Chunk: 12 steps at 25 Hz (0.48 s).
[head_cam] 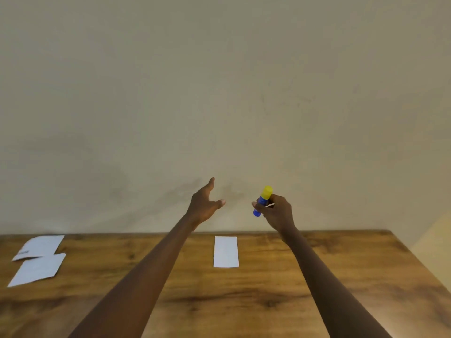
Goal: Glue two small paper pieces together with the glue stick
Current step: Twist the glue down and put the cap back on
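Observation:
My right hand (277, 212) is raised above the far table edge and grips a blue glue stick (262, 201) whose yellow cap is on and points up. A short way to its left, my left hand (205, 203) is lifted too, fingers spread, holding nothing. Below and between the hands a small white paper piece (226, 251) lies flat on the wooden table (292, 289). Two more white paper pieces (39, 258) lie overlapping at the table's far left.
A plain beige wall (219, 93) stands directly behind the table's far edge. The table's right edge runs diagonally at the lower right, with a pale surface beyond it.

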{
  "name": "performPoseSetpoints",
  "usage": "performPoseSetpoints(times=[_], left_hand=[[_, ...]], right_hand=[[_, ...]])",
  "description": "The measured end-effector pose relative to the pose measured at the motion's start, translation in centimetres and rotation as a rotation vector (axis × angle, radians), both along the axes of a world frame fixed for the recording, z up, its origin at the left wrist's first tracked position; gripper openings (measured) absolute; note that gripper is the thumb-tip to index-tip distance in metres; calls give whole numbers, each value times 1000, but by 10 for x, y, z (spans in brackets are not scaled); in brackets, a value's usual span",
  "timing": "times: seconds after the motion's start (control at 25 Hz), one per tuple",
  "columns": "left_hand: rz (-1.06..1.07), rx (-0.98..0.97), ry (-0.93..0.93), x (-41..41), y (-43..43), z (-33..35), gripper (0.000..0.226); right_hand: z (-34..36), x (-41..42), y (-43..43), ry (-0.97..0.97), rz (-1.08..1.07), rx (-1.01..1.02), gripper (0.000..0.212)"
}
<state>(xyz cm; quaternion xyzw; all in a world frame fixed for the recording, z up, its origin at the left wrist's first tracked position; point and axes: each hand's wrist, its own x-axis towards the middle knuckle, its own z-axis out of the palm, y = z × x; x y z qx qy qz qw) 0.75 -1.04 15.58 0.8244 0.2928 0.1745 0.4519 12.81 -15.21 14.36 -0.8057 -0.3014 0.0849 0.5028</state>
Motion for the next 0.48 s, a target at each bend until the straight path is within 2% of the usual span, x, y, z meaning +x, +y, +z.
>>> performPoseSetpoints(times=[0.16, 0.32, 0.48], left_hand=[[37, -8, 211, 4, 7, -85, 73], [33, 13, 425, 8, 7, -156, 75], [3, 110, 552, 15, 3, -196, 73]], right_hand=[[-63, 23, -3, 49, -84, -133, 24], [-116, 40, -9, 103, -114, -247, 12], [-157, 46, -11, 111, -132, -345, 19]])
